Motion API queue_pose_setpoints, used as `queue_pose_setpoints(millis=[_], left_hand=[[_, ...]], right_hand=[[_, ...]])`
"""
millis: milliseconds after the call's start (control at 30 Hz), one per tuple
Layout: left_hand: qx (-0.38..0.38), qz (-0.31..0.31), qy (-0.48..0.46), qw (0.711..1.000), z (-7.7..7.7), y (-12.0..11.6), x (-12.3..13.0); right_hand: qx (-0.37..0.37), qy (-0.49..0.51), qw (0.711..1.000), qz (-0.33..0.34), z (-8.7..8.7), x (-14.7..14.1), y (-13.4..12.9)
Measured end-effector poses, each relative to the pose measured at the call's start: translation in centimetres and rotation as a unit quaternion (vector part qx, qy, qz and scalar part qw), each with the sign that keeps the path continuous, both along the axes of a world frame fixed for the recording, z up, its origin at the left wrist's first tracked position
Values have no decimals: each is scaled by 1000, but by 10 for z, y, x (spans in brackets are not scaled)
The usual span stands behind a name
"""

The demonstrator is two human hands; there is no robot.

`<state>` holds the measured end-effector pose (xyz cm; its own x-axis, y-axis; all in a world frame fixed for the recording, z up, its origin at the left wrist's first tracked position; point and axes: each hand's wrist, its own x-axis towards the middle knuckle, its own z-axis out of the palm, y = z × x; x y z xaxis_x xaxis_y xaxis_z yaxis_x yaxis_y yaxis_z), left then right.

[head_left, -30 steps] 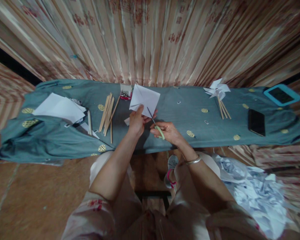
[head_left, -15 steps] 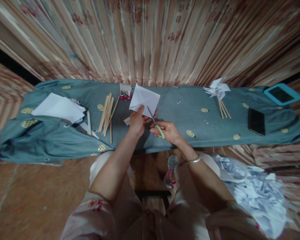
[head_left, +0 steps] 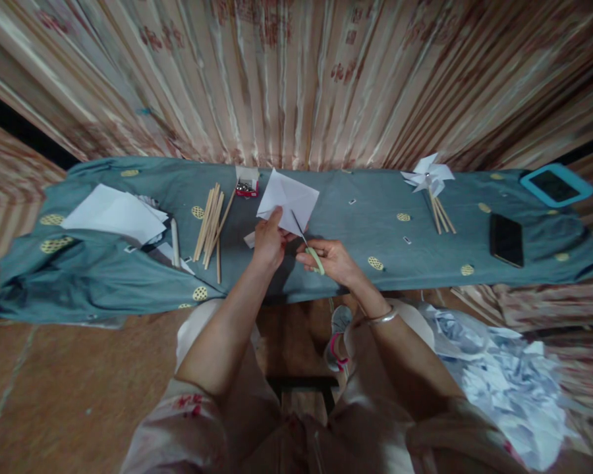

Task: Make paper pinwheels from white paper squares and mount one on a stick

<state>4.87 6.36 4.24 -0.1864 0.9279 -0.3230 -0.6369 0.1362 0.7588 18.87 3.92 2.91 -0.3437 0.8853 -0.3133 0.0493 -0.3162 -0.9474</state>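
Note:
A square of white paper (head_left: 292, 192) with crease lines is pinched in my left hand (head_left: 271, 242), thumb on top near its lower left edge. Green-handled scissors (head_left: 315, 259) are gripped by my right hand (head_left: 331, 260). Their dark blade lies at the paper's lower right part, pointing up toward its middle; whether the blades are apart is too small to tell. Just left of the paper stands a small red and white box (head_left: 247, 187) of metal pins. Several thin wooden sticks (head_left: 208, 224) lie left of my left hand.
White sheets (head_left: 113, 214) and a white roll (head_left: 175, 242) lie at the left. Rightward are white pinwheels (head_left: 427, 176) on sticks, a black phone (head_left: 507, 240) and a blue-framed device (head_left: 557, 185). A bag of paper scraps (head_left: 514, 388) sits below the table's right side.
The white paper has shifted slightly right and down, turning a little with my left hand. My right hand and the scissors have hardly moved.

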Motion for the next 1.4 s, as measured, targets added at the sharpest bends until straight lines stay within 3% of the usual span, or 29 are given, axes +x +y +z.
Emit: queue_pose_setpoints(millis=[300, 567, 1400], left_hand=[[25, -26, 10, 999, -4, -2, 0], [9, -15, 6, 1000, 0, -2, 1], [6, -9, 1, 1000, 2, -2, 2]], right_hand=[[13, -15, 1000, -5, 2, 0, 1], [29, -23, 999, 2, -4, 2, 1], [38, -29, 999, 13, 0, 0, 3]])
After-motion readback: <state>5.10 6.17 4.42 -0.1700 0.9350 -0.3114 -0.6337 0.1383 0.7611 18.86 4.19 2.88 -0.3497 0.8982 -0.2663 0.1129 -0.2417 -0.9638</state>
